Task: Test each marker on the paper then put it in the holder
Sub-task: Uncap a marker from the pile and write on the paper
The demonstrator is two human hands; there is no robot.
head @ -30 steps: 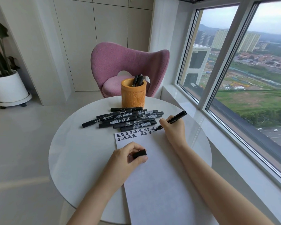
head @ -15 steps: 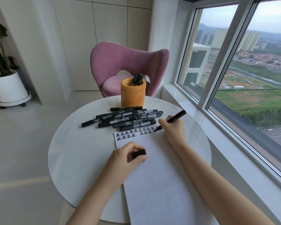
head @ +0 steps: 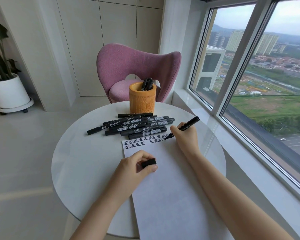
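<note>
1. The right hand [head: 184,135] is pinching the uncapped marker [head: 189,124] between thumb and fingers, with the tip touching the paper [head: 163,196] at the right end of the top row of marks.
2. The left hand [head: 133,168] is resting at the paper's left edge, fingers curled round the cap [head: 149,162].
3. Over the last second the tip is shifting only slightly and both hands are keeping their places. No new mark can be told apart.
4. Judgement: this marker's test is still running, with capping and stowing yet to be done.
5. The holder [head: 142,101] is standing at the table's far side with a few markers in it. The pile [head: 133,126], lying between holder and paper, is probably awaiting test.
</note>
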